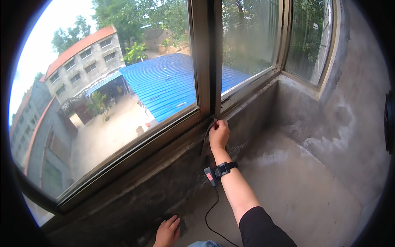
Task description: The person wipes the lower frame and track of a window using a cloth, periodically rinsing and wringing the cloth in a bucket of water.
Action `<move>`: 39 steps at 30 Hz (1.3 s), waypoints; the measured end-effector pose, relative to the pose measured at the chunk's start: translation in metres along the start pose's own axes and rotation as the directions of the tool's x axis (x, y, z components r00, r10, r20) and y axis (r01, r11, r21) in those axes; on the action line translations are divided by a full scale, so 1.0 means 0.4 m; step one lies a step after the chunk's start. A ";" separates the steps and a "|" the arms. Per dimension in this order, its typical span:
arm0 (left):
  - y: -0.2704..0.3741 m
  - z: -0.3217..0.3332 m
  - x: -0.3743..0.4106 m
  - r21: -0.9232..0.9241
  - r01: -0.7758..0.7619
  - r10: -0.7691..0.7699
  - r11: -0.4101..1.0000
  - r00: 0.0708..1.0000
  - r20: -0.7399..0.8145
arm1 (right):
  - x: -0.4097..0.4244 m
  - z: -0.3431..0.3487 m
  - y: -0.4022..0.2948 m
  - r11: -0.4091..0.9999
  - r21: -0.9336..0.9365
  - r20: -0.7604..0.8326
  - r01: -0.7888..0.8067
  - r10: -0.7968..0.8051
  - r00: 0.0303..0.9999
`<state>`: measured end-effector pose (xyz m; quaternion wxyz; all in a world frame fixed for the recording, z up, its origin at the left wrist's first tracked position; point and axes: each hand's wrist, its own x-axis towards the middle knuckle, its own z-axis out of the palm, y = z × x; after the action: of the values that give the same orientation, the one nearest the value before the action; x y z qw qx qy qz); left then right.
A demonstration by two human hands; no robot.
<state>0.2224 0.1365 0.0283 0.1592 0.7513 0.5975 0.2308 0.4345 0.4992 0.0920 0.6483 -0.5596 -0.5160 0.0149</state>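
My right hand (219, 135) reaches up to the lower end of the upright between two window panes. Its fingers pinch a thin, dark, limp piece that looks like a cloth (206, 137), partly hidden behind the hand. The piece lies against the metal window frame (205, 115) and hangs down over the sill edge. Low in the picture, my left hand (168, 231) is beside the dark wall below the window, its fingers slightly apart and nothing in them. Whether its fingertips touch the wall I cannot tell.
On my right wrist a black strap (226, 168) carries a small device (211, 176), from which a cable (207, 213) trails down. The bare concrete floor (277, 191) meets a stained wall (364, 123) at right. Outside are a blue corrugated roof (160, 83) and a yard (105, 136).
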 end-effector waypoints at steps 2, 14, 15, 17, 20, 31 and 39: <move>-0.014 0.014 -0.024 0.000 0.013 -0.013 1.000 1.000 0.010 | -0.010 -0.008 -0.006 0.999 0.026 0.026 0.029 -0.030 0.999; -0.011 0.015 -0.001 0.020 0.037 -0.036 0.999 0.999 -0.021 | -0.051 0.066 -0.161 0.938 0.290 -0.015 0.188 -0.192 0.981; -0.016 0.017 -0.009 0.029 0.043 -0.042 0.999 0.999 -0.024 | -0.036 0.066 -0.154 0.951 0.255 -0.040 0.173 -0.168 0.985; -0.019 -0.003 -0.019 0.067 0.061 -0.064 0.996 0.997 0.053 | 0.005 0.073 -0.136 0.972 0.202 -0.064 0.120 -0.109 0.992; -0.041 -0.051 -0.012 0.117 0.017 -0.027 0.993 0.996 0.085 | -0.005 0.076 -0.184 0.985 0.172 -0.067 0.023 -0.012 0.998; -0.168 -0.371 -0.251 0.354 0.225 -0.175 0.908 0.970 -0.167 | -0.549 0.081 -0.595 0.750 0.582 0.143 0.312 -0.473 0.870; -0.262 -0.467 -0.627 0.397 0.459 -0.355 0.795 0.882 -0.308 | -0.835 0.111 -0.868 0.451 0.829 0.196 0.331 -0.788 0.584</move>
<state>-0.0093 -0.0893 0.0924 -0.0432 0.5900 0.7967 0.1238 0.0541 0.2017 0.1244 0.5908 -0.0101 -0.7926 0.1501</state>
